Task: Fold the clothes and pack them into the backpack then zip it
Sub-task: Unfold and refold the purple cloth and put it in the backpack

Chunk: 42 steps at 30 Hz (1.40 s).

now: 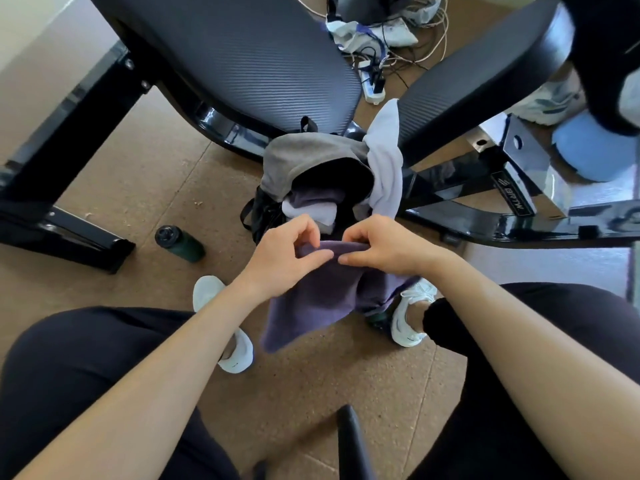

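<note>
At the centre of the frame the left hand (284, 251) and the right hand (381, 247) both pinch the top edge of a purple garment (311, 306), fingers curled over the hem and nearly meeting, so the cloth hangs bunched between the knees. To fold it well, I judge the hands should slide apart along that edge until it is taut and flat, then bring the sides together evenly before halving its length. Just above the hands sits the backpack (266, 209), mouth open on the floor, already holding folded pieces, with a grey garment (298, 157) and a pale lilac garment (388, 161) draped over its rim. A compact fold will fit best. A dark green bottle (180, 242) lies on the floor at centre left.
</note>
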Available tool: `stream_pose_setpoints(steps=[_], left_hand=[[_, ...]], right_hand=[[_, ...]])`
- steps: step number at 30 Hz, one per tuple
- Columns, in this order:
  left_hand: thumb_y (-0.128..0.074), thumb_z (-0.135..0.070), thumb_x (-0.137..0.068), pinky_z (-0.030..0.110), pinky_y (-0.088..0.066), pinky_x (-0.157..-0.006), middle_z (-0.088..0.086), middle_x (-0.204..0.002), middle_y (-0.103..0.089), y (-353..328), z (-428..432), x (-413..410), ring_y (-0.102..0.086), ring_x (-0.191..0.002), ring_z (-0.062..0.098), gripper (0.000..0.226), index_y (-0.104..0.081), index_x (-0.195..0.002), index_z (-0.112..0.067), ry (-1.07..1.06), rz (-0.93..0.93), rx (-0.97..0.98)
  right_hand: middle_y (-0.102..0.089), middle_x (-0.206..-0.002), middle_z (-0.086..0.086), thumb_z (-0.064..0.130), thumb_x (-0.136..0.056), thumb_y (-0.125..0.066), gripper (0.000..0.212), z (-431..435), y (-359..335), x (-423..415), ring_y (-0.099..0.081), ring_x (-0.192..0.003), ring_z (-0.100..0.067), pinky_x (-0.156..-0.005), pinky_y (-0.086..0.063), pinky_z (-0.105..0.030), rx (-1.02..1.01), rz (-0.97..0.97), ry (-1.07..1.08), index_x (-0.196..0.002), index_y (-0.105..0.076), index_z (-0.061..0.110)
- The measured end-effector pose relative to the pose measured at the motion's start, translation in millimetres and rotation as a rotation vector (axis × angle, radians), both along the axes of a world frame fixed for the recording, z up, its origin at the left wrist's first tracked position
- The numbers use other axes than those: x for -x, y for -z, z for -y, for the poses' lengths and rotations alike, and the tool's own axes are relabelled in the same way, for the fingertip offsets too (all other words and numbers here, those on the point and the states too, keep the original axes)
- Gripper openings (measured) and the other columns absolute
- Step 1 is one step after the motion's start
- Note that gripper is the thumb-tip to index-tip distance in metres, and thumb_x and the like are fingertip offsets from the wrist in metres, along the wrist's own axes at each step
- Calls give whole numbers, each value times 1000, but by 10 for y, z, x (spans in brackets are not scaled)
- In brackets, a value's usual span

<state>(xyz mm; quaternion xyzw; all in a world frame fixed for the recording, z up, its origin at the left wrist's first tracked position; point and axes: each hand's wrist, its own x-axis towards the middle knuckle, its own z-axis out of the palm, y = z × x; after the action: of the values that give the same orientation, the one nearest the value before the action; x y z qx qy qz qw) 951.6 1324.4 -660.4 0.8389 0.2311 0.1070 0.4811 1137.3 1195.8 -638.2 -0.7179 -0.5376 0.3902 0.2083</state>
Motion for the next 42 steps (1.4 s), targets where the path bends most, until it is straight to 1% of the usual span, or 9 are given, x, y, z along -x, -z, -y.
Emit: stream_pose_setpoints(steps=[2, 5, 8, 12, 15, 21, 26, 30, 42], left_hand=[[-80, -22, -82, 30, -44, -66, -6, -72, -60, 24, -20, 17, -53, -64, 8, 27, -59, -97, -28, 59, -62, 5], [-73, -42, -78, 40, -49, -63, -9, -72, -60, 70, -32, 30, -56, -67, 12, 20, -59, -85, -30, 134, -158, -89], [-68, -57, -73, 51, -52, -69, -6, -73, -63, 99, -42, 46, -60, -71, 17, 35, -62, -83, -24, 259, -301, -79], [-72, -51, -74, 51, -55, -77, -10, -84, -70, 89, -25, 56, -66, -81, 13, 27, -68, -92, -32, 418, -424, 0], [-71, -46, -75, 49, -55, -75, -8, -80, -69, 141, -26, 78, -65, -77, 12, 22, -67, -88, -29, 422, -492, -38], [-71, -24, -91, 32, -42, -61, -9, -61, -59, 244, -136, 90, -51, -57, 4, 11, -60, -88, -25, -6, -379, 26], [-65, -28, -98, 35, -42, -69, 1, -71, -65, 343, -269, 173, -56, -69, 14, 21, -67, -78, -24, -347, -266, 211], [-66, -30, -97, 32, -39, -68, -5, -72, -61, 317, -404, 218, -53, -72, 14, 23, -64, -75, -24, -590, -204, 153], [-68, -47, -90, 46, -56, -79, -4, -84, -68, -66, -881, 314, -66, -86, 23, 20, -64, -90, -27, -898, -101, -13]], right_hand=[[-60, -62, 0, 21, -89, -75, 9, -2, -43, -1, -48, -59, -4, -59, -37, -22, -55, -15, 17, -81, -74, 17], [-60, -58, 12, 13, -87, -75, 6, 0, -89, 15, -53, -60, -3, -58, -40, -17, -148, -14, 38, -86, -79, 17], [-72, -71, 11, 12, -86, -76, 8, -5, -76, 0, -67, -71, -7, -67, -53, -29, -221, 30, 62, -87, -80, 19], [-73, -74, 5, 11, -83, -75, 11, 0, -61, -46, -68, -73, -14, -72, -55, -40, -306, 99, 201, -87, -79, 20], [-65, -64, 22, 10, -83, -75, 9, 5, -79, -100, -62, -66, -1, -67, -52, -29, -379, 133, 339, -86, -78, 17], [-55, -57, 9, 34, -80, -74, 21, 8, -79, -353, -53, -62, -12, -66, -50, -36, -358, 242, 649, -65, -62, 28], [-62, -66, 1, 41, -82, -72, 31, 59, -63, -568, -58, -71, -16, -68, -49, -36, -292, 246, 826, -70, -67, 12], [-63, -67, -3, 36, -83, -75, 31, 113, 28, -626, -58, -70, -18, -70, -54, -41, -150, 250, 794, -69, -66, 10], [-61, -70, 4, 28, -87, -73, 22, 210, 114, -787, -57, -80, -19, -72, -44, -33, -121, 116, 1094, -70, -63, 20]])
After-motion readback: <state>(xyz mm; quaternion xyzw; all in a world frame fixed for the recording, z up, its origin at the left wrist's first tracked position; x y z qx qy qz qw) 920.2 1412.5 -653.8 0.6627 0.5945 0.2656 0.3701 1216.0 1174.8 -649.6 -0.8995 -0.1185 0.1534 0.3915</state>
